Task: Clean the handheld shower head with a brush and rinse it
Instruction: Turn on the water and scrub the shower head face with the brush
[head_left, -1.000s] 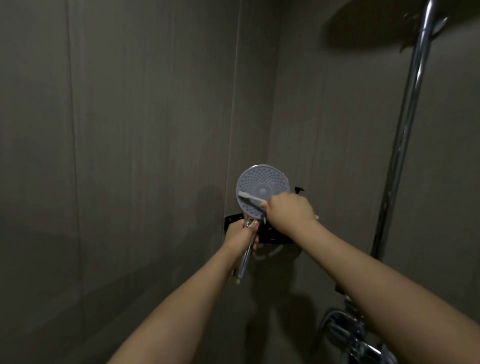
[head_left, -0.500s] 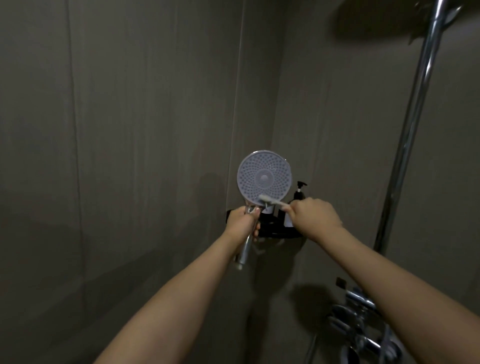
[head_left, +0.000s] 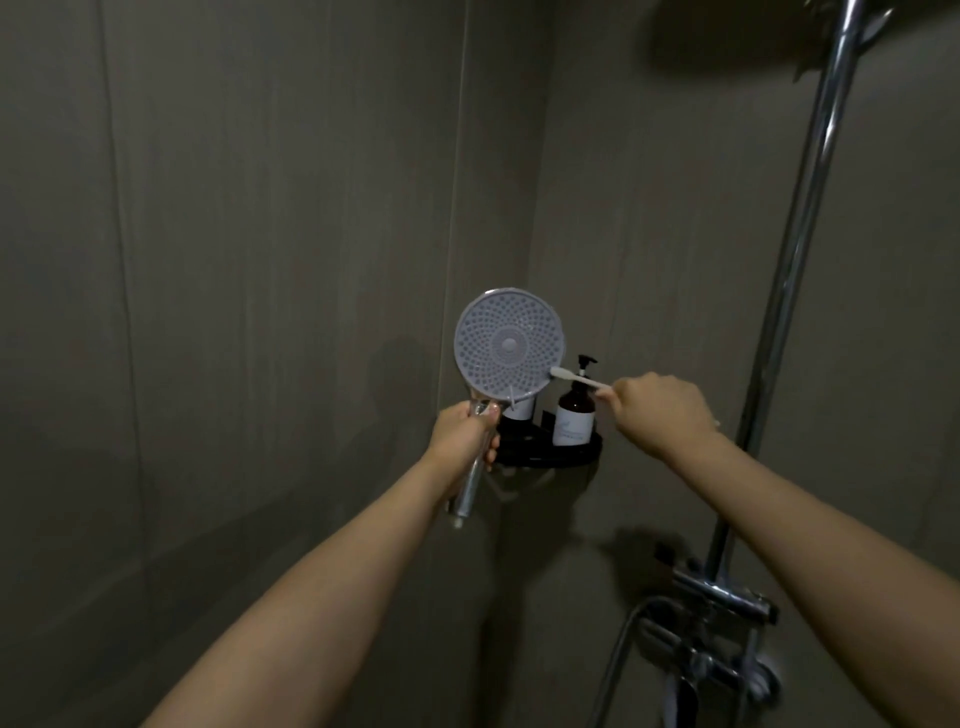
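Since your left hand (head_left: 464, 434) is wrapped shut around its chrome handle, the shower head (head_left: 508, 345) stands upright, face toward you; it looks rigid, light and probably slick when wet, so hold low on the handle. Your right hand (head_left: 661, 408) pinches the brush (head_left: 577, 378), bristles at the face's lower right edge. Behind, bottles (head_left: 573, 415) crowd a corner shelf (head_left: 550, 457); the riser pipe (head_left: 800, 270) stands well apart.

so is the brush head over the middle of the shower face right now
No, the white toothbrush in the right hand touches the lower right rim of the round grey handheld shower head, away from its centre.
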